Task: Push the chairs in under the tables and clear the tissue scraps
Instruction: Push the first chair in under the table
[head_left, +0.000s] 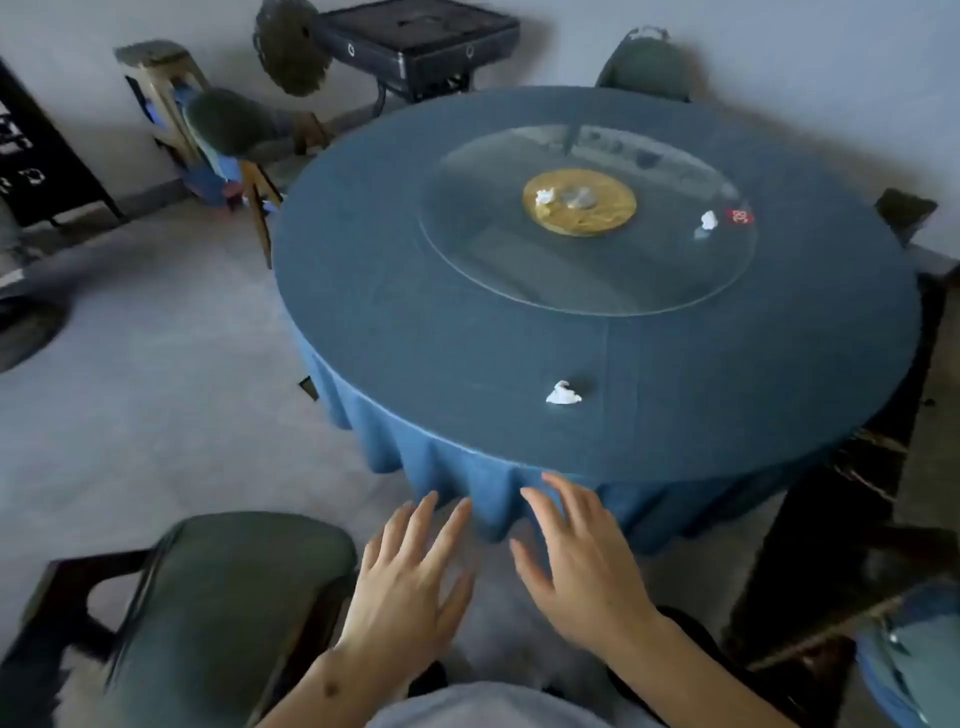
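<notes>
A round table with a blue cloth (467, 322) fills the middle, with a glass turntable (519, 260) on it. One white tissue scrap (563, 393) lies near the table's front edge. Another tissue scrap (708, 220) sits on the glass at the right, and a third tissue scrap (544, 197) on the gold centre disc (602, 218). My left hand (410, 582) and my right hand (576, 561) hover open, fingers spread, just before the table's front edge, holding nothing. A green-cushioned chair (223, 597) stands pulled out at my lower left, beside my left hand.
More chairs ring the table: a chair at far left (234, 124), a chair at the back (644, 67), a dark chair at the right (872, 493). A small red item (740, 216) lies on the glass. A black box on a stand (415, 41) is behind. Grey floor lies to the left.
</notes>
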